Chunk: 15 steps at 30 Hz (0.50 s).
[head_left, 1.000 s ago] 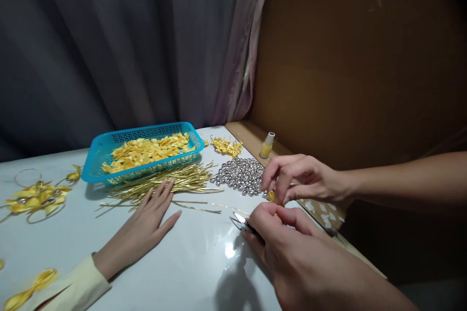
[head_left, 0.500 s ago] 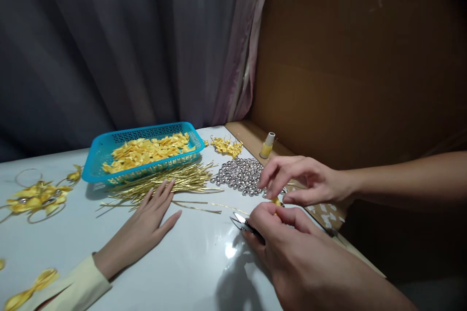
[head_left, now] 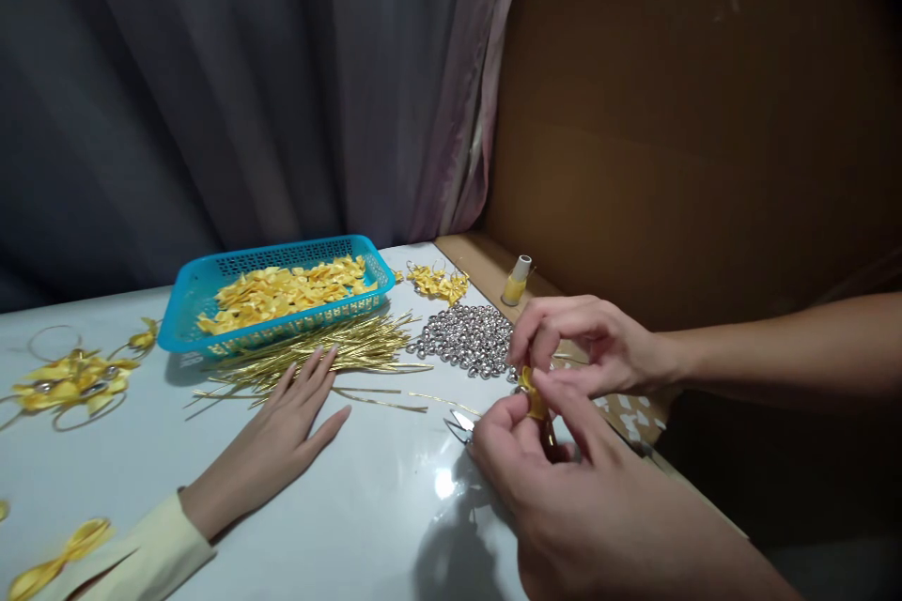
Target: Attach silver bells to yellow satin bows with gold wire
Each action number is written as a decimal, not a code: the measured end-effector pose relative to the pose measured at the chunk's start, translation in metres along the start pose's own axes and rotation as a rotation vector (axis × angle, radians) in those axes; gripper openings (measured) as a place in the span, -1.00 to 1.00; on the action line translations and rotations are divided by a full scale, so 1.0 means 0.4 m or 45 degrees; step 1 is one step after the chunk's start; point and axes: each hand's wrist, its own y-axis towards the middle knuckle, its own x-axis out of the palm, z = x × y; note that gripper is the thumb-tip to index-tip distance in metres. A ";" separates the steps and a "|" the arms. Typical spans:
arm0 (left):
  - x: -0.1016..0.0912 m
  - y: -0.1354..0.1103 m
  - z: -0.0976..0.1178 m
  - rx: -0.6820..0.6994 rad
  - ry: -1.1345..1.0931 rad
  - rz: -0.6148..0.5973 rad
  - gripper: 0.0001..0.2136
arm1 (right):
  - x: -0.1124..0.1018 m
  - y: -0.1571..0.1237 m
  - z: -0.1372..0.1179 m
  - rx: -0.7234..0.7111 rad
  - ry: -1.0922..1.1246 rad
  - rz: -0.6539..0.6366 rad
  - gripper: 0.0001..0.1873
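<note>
My left hand is closed around a pair of small scissors, its metal blades jutting out to the left; the handles are hidden. The same hand pinches a small yellow ribbon piece between thumb and finger. From above, my right hand brings its closed fingertips to the top of that ribbon. Beyond my fingers lies a heap of shiny silver beads. A thin gold strip lies near the blades.
Another person's hand, in a cream sleeve, rests flat by a bundle of gold strips. Behind stands a blue basket of yellow ribbon pieces. Ribbon decorations lie left. A yellow thread spool stands before a brown panel.
My right hand has closed its fingers onto the ribbon. My left hand has turned slightly, covering the scissors' handles and bringing the yellow ribbon more into sight. The sleeved hand has stayed still.
</note>
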 end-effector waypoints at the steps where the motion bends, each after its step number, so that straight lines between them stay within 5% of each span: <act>1: 0.000 0.000 0.001 0.002 -0.001 0.001 -0.38 | -0.001 0.001 0.001 -0.003 -0.003 -0.007 -0.86; 15: -0.003 0.000 0.003 -0.016 0.051 -0.061 -0.37 | 0.006 0.010 -0.014 0.014 -0.035 -0.012 -0.88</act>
